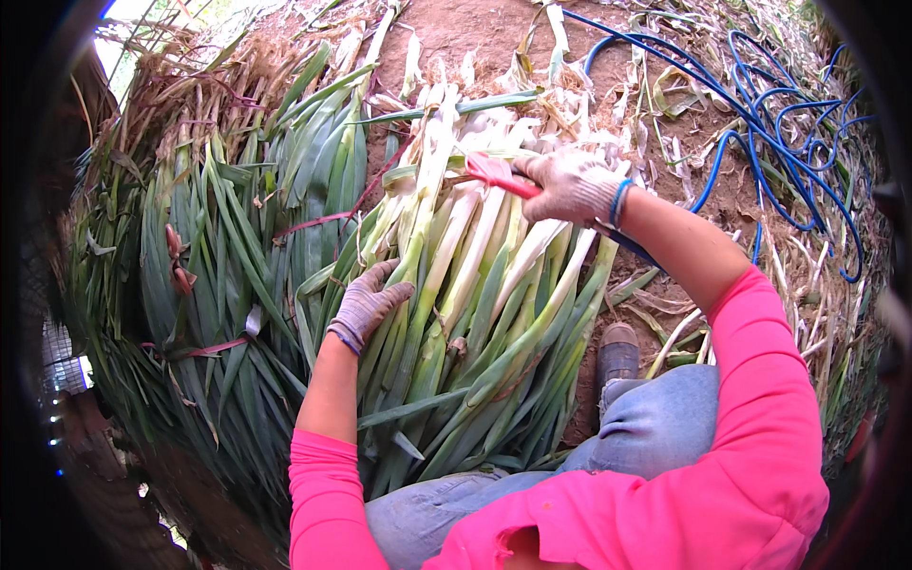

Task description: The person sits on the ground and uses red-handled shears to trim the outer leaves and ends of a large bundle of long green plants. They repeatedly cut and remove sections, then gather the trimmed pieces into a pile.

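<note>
My right hand [566,187], in a knitted work glove, grips a red tool [502,177] that looks like an air blow gun. Its front end lies over the pale stems of loose Welsh onions [470,249]. A dark blue length of hose [627,249] passes beneath my right wrist. My left hand [370,299], also gloved, touches the leaves at the left side of the loose pile, beside one long stalk [422,206]. Its thumb and forefinger are apart; the other fingers are partly hidden, so a grip on the stalk is uncertain. The onions' roots point away from me.
To the left lie bundled Welsh onions [235,285] with red ties [214,349]. A blue coiled hose [755,121] sprawls over the soil [470,28] at the upper right. Dry peelings [677,92] litter the ground there. My shoe [617,353] stands right of the pile.
</note>
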`<action>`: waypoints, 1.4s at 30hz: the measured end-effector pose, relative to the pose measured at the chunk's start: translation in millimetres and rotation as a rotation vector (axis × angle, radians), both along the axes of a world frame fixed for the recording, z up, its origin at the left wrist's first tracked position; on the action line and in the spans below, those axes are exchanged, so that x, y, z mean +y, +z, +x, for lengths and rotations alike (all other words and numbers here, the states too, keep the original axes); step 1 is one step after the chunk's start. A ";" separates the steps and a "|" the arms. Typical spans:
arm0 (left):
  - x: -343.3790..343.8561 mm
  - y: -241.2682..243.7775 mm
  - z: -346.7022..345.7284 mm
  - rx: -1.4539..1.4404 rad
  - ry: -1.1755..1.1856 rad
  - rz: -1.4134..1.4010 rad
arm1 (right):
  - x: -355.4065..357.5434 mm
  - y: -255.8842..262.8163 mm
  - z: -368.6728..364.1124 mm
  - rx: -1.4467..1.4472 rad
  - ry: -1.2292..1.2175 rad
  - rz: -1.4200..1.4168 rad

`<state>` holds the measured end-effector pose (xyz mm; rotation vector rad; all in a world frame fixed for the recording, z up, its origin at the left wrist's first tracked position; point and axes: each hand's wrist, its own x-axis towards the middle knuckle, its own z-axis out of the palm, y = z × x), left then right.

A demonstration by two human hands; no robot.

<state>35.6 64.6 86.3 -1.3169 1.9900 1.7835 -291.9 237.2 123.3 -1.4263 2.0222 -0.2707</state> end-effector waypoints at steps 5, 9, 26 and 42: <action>2.4 3.3 -0.1 0.002 0.005 0.002 | -36.3 1.1 -17.1 -0.090 -0.144 0.094; 4.3 6.1 -1.1 -0.023 -0.078 -0.087 | -33.1 3.3 -16.4 -0.138 -0.188 0.086; 44.7 9.3 -20.6 0.245 -0.468 -0.979 | 4.5 12.6 36.8 -0.108 -0.018 0.139; -51.8 -6.9 -21.4 -0.596 -0.394 -0.853 | 14.9 42.7 70.4 -0.208 0.161 0.190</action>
